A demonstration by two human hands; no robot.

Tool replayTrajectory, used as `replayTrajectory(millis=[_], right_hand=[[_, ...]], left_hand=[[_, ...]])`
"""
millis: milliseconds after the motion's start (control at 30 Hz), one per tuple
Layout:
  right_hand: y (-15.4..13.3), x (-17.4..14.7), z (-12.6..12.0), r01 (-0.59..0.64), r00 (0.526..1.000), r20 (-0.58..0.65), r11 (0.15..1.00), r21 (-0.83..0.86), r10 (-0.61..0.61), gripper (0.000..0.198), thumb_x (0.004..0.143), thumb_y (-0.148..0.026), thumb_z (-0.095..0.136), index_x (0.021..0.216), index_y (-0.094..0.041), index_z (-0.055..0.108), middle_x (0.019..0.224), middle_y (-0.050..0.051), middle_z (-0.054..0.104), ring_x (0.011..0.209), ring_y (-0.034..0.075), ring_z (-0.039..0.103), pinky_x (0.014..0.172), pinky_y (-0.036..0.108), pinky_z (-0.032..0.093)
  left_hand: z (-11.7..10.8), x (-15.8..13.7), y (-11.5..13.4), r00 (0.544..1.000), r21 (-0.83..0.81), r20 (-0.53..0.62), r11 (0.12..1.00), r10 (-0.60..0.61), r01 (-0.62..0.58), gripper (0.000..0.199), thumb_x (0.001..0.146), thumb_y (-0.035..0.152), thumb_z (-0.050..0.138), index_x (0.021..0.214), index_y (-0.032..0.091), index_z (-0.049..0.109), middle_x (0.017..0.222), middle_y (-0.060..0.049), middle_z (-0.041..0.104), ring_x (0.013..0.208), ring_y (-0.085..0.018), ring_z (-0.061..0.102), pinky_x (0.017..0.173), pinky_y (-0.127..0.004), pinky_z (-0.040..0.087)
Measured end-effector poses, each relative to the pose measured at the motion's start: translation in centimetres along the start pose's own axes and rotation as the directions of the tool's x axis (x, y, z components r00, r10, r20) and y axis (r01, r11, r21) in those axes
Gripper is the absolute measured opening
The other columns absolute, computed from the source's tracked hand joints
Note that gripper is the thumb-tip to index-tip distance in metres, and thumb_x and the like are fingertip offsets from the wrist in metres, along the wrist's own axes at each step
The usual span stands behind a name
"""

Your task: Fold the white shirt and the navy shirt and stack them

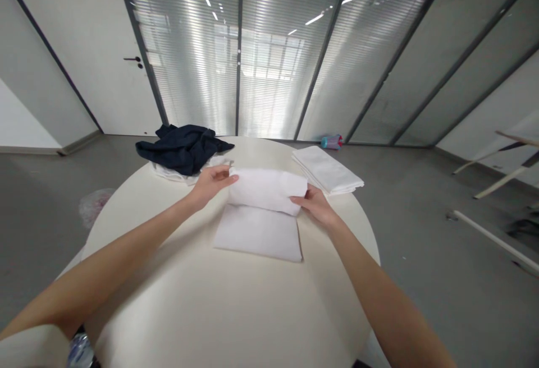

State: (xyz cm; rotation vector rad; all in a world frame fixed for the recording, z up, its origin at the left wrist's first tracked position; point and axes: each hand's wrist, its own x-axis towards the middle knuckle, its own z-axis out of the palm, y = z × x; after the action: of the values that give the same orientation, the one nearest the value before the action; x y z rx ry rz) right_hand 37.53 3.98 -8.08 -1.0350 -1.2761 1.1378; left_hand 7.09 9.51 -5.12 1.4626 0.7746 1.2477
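Clearly, the left hand (210, 184) and right hand (316, 204) grip a white cloth (261, 219) (far part lifted) between their fingers (298, 201).

We face a surface (236, 312) with a cloth (257, 234) lying across its middle, nearer the far edge than ours. Our left hand (213, 184) is at the left end of the cloth's far part, our right hand (315, 204) at its right end. At the surface's far-left edge, a garment (181, 148) lies on top of another fabric (166, 174). By the far-right edge rests a second cloth (329, 169), just beyond our right hand. Left of the surface, a plastic bag (93, 206) sits on the floor (421, 211). Behind the far edge stands a glass partition (269, 99), with a door (92, 42) to its left.
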Motion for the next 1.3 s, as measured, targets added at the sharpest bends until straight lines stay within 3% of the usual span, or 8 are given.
replayTrajectory(millis=[200, 367, 600, 833, 967, 1067, 1200, 1300], right_hand=[[0.4, -1.0, 0.0, -0.109, 0.991, 0.028, 0.919, -0.378, 0.129, 0.064, 0.058, -0.035, 0.089, 0.115, -0.017, 0.068, 0.124, 0.014, 0.069, 0.116, 0.031, 0.064, 0.102, 0.046, 0.050], [0.5, -1.2, 0.1, -0.055, 0.992, 0.062, 0.829, -0.557, 0.107, 0.066, 0.065, -0.035, 0.085, 0.125, -0.017, 0.064, 0.130, 0.015, 0.066, 0.121, 0.031, 0.060, 0.106, 0.049, 0.046], [2.6, -0.4, 0.3, 0.101, 0.992, 0.014, 0.744, -0.660, -0.122, 0.035, 0.084, -0.035, 0.066, 0.117, -0.024, 0.068, 0.121, 0.010, 0.070, 0.124, 0.030, 0.058, 0.107, 0.047, 0.045], [0.3, -1.3, 1.1, 0.441, 0.890, 0.427, 0.549, -0.710, -0.161, 0.016, 0.083, -0.015, 0.052, 0.093, -0.022, 0.062, 0.104, 0.006, 0.062, 0.099, 0.021, 0.059, 0.090, 0.037, 0.048], [0.3, -1.3, 0.5, 0.451, 0.890, 0.415, 0.495, -0.743, -0.188, 0.020, 0.079, -0.010, 0.052, 0.092, -0.020, 0.061, 0.101, 0.006, 0.058, 0.096, 0.021, 0.056, 0.088, 0.036, 0.045], [1.1, -0.8, -0.4, 0.400, 0.915, 0.366, 0.507, -0.763, -0.170, 0.033, 0.078, -0.004, 0.050, 0.105, -0.019, 0.063, 0.097, 0.007, 0.061, 0.093, 0.021, 0.057, 0.085, 0.035, 0.045], [1.5, -0.7, -0.7, 0.381, 0.920, 0.373, 0.504, -0.775, -0.123, 0.037, 0.079, 0.000, 0.049, 0.106, -0.018, 0.065, 0.097, 0.006, 0.062, 0.089, 0.018, 0.060, 0.082, 0.030, 0.046], [1.4, -1.2, -0.5, 0.430, 0.902, 0.403, 0.379, -0.820, -0.151, 0.029, 0.083, -0.003, 0.049, 0.103, -0.019, 0.064, 0.098, 0.006, 0.060, 0.089, 0.019, 0.059, 0.081, 0.030, 0.046]], left_hand=[[-0.9, 0.1, -1.4, 0.991, 0.151, 0.114, 0.985, 0.070, -0.086, 0.045, 0.068, 0.045, 0.084, 0.098, 0.015, 0.072, 0.095, -0.007, 0.073, 0.090, -0.022, 0.068, 0.088, -0.037, 0.052], [-1.7, 0.4, -4.3, 0.939, 0.367, 0.326, 0.930, -0.106, -0.023, 0.064, 0.058, 0.043, 0.089, 0.111, 0.013, 0.067, 0.110, -0.012, 0.072, 0.097, -0.027, 0.067, 0.087, -0.039, 0.054], [-1.1, 0.7, -6.3, 0.967, 0.423, 0.244, 0.905, -0.067, -0.045, 0.053, 0.067, 0.055, 0.078, 0.097, 0.012, 0.069, 0.101, -0.013, 0.074, 0.094, -0.031, 0.067, 0.083, -0.040, 0.054], [-2.7, 0.5, -4.7, 0.837, 0.463, 0.531, 0.783, 0.131, -0.416, 0.028, 0.087, 0.044, 0.060, 0.088, 0.018, 0.070, 0.107, -0.013, 0.068, 0.100, -0.025, 0.063, 0.093, -0.039, 0.048], [-3.2, -0.2, -4.2, 0.781, 0.547, 0.605, 0.631, 0.156, -0.550, 0.028, 0.093, 0.027, 0.051, 0.112, 0.022, 0.071, 0.121, -0.013, 0.066, 0.111, -0.026, 0.060, 0.101, -0.042, 0.041], [-3.2, -0.4, -4.3, 0.795, 0.559, 0.593, 0.642, 0.133, -0.524, 0.041, 0.091, 0.024, 0.053, 0.131, 0.020, 0.061, 0.120, -0.015, 0.066, 0.110, -0.028, 0.061, 0.098, -0.041, 0.044], [-3.0, -0.5, -4.7, 0.809, 0.567, 0.582, 0.670, 0.086, -0.479, 0.031, 0.090, 0.026, 0.054, 0.116, 0.016, 0.068, 0.103, -0.014, 0.069, 0.096, -0.024, 0.065, 0.087, -0.035, 0.050], [-3.1, -0.7, -5.1, 0.791, 0.574, 0.586, 0.599, 0.174, -0.558, 0.031, 0.094, 0.024, 0.048, 0.114, 0.017, 0.070, 0.099, -0.013, 0.068, 0.094, -0.023, 0.063, 0.085, -0.035, 0.050]])
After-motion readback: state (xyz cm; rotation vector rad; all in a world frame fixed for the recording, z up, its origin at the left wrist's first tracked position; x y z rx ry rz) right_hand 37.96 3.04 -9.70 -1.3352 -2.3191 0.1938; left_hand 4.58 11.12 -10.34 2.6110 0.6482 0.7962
